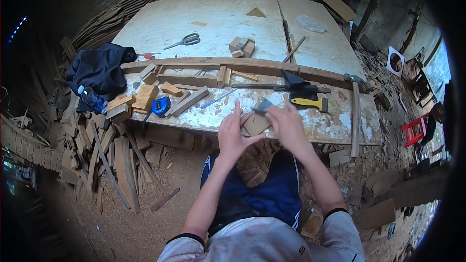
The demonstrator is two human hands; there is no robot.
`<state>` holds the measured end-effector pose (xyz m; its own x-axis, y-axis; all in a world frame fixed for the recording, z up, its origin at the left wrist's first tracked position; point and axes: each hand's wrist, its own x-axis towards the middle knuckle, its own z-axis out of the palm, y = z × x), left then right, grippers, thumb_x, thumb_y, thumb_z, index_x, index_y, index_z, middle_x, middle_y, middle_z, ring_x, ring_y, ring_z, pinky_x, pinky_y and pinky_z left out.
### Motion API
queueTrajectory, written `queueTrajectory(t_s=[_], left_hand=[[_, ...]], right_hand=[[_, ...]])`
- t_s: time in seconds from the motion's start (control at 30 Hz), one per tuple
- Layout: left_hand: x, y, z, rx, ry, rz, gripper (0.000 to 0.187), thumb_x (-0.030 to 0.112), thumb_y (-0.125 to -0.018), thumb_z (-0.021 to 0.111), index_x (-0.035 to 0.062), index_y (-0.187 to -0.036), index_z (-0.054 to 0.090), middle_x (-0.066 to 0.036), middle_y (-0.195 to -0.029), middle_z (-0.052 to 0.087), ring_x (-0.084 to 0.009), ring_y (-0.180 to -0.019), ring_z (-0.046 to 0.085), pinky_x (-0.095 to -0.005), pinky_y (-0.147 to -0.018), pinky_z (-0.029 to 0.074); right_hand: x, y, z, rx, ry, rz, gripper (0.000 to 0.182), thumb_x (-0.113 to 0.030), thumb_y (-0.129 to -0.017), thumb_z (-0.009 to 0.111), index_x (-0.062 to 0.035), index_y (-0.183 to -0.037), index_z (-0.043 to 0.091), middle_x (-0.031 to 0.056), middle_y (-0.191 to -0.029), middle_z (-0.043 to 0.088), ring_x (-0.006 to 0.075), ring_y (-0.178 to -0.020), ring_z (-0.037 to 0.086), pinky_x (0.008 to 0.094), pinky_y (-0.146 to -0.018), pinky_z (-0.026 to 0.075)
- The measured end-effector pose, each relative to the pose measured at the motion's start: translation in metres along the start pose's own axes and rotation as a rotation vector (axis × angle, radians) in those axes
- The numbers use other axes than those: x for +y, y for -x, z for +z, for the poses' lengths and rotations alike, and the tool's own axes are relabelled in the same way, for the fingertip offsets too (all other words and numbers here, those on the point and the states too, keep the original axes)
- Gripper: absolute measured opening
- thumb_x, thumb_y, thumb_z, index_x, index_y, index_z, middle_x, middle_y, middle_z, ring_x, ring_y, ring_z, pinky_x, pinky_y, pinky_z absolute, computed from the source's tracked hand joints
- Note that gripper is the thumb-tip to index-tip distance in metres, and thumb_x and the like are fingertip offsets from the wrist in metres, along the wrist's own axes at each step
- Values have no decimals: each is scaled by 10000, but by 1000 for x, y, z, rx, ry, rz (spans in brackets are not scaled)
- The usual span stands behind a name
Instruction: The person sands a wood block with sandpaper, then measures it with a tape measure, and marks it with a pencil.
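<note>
A small flat wooden block (256,125) lies at the bench's front edge, with a short dark mark on its upper face. My left hand (232,133) steadies it from the left, thumb along the near edge and index finger raised. In my right hand (290,128) the fingers pinch a dark grey flat piece (262,106) that looks like folded sandpaper, over the block's far corner. Behind my hands lie a blue pen-like stick (218,98) and a tool with a yellow handle (308,102).
A hammer (356,116) overhangs the bench's front right edge. Farther left are a blue tape measure (160,106), several wood offcuts (145,98), a water bottle (92,98) and a dark cloth (103,71). Scissors (184,40) lie beyond a long wooden bar (194,62). Scrap wood (127,174) covers the floor at left.
</note>
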<state>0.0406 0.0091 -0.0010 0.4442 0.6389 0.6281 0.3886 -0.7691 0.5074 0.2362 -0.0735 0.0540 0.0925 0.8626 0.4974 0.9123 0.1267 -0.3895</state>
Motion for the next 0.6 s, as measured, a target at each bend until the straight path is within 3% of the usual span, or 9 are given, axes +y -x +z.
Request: queueTrajectory(t_s=[0.17, 0.2, 0.3, 0.33, 0.37, 0.53, 0.57, 0.6], left_hand=[[-1, 0, -1, -6, 30, -15, 1504, 440, -624, 1078, -57, -1777, 250, -116, -1111, 823, -350, -1084, 735, -466, -1040, 562], [-1, 0, -2, -7, 28, -1, 1508, 440, -623, 1078, -60, -1777, 245, -114, -1106, 824, -349, -1080, 736, -466, -1040, 562], [0, -4, 1, -8, 35, -6, 1522, 442, -619, 1080, -69, -1776, 233, -112, -1097, 826, -346, -1086, 739, -465, -1046, 561], [0, -4, 0, -21, 36, -38, 1528, 444, -617, 1081, -73, -1775, 228, -113, -1099, 829, -347, -1098, 740, -466, -1052, 560], [1, -1, -1, -48, 40, -72, 1534, 446, -615, 1081, -76, -1775, 224, -113, -1101, 831, -348, -1111, 741, -466, -1058, 559], [1, -2, 2, -25, 31, -34, 1567, 450, -606, 1086, -77, -1780, 191, -123, -1191, 851, -360, -1199, 740, -465, -1106, 544], [0, -2, 3, -41, 34, -54, 1573, 452, -606, 1087, -77, -1781, 184, -126, -1215, 854, -361, -1223, 739, -463, -1117, 541], [2, 0, 0, -37, 25, -59, 1578, 454, -604, 1087, -77, -1781, 179, -128, -1229, 854, -363, -1238, 738, -461, -1124, 539]], right_hand=[[-22, 0, 2, -158, 19, -3, 195, -172, -1061, 723, -58, -1168, 840, 179, -1100, 830, 426, -1069, 768, 577, -1146, 524], [-18, -7, -6, -95, 129, 68, 135, -144, -1049, 690, -101, -1082, 814, 178, -861, 786, 401, -945, 774, 525, -1156, 523], [0, -14, -6, -3, 170, 34, 133, -127, -1021, 695, -99, -1074, 813, 180, -839, 777, 414, -953, 775, 538, -1151, 529], [-21, -10, -15, -97, 170, -67, 171, -114, -1012, 694, -91, -1119, 826, 196, -873, 794, 428, -990, 781, 555, -1156, 527], [-23, 1, 1, -149, 13, -51, 185, -109, -1016, 690, -92, -1133, 833, 211, -908, 800, 428, -998, 782, 579, -1193, 497], [-15, -11, -13, -124, 123, 148, 145, -120, -1013, 709, -89, -1115, 807, 218, -1000, 818, 375, -1041, 795, 564, -1183, 523], [-24, -4, -13, -102, 251, -100, 159, -158, -1047, 708, -81, -1119, 828, 216, -975, 825, 382, -1012, 797, 559, -1108, 569], [-26, 4, -6, -118, 147, -63, 163, -173, -1057, 708, -81, -1119, 828, 216, -948, 820, 397, -984, 793, 562, -1083, 577]])
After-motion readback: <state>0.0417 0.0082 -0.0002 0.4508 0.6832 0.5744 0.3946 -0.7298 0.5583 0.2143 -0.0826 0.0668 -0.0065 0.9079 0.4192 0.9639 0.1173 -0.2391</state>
